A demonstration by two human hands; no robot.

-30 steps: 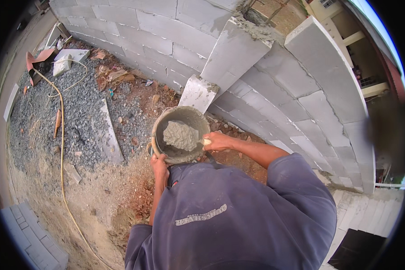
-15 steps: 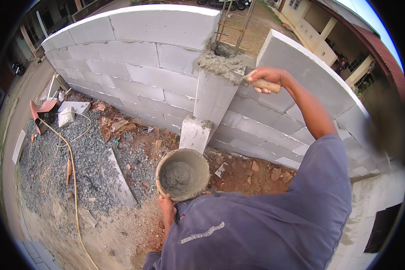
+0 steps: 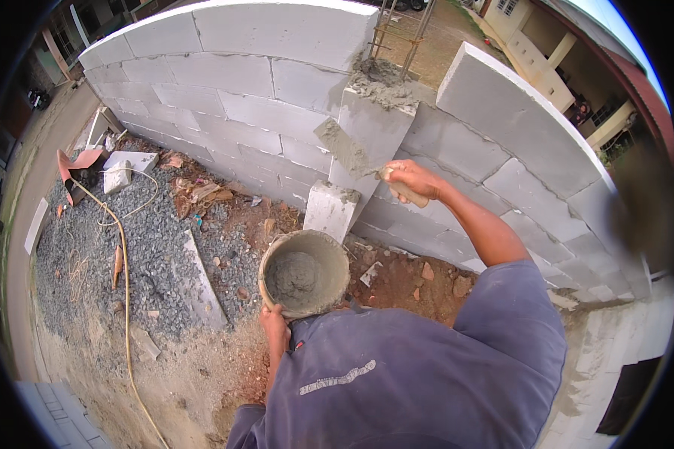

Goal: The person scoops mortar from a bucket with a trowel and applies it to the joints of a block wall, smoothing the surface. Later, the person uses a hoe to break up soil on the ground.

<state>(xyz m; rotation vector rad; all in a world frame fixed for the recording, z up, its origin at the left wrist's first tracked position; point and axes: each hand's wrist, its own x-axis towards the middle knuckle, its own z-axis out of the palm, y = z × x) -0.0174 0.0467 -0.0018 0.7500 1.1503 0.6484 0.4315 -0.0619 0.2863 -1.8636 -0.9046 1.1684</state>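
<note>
My right hand point(image 3: 412, 182) is closed round the wooden handle of a trowel point(image 3: 342, 149), its flat blade smeared with grey mortar. The blade hangs in front of a pale column form point(image 3: 368, 127). Wet mortar point(image 3: 382, 81) lies heaped on top of that form, around thin upright steel bars point(image 3: 419, 39). Against my body, my left hand point(image 3: 275, 326) grips the rim of a bucket point(image 3: 335, 278). Inside the bucket sits a mass of mortar point(image 3: 293, 275). Just beyond it stands a white block point(image 3: 329, 209) with mortar on its top.
A curved wall of white blocks point(image 3: 202, 78) runs left of the column, and another wall section point(image 3: 517, 127) stands right. Gravel point(image 3: 157, 247) covers the ground at left, with a hose point(image 3: 125, 314), a long slab strip point(image 3: 204, 284) and a reddish bent sheet point(image 3: 79, 168).
My right hand has drawn the trowel down from the column top toward the bucket. Mortar stays on the column top. My left hand still holds the bucket rim.
</note>
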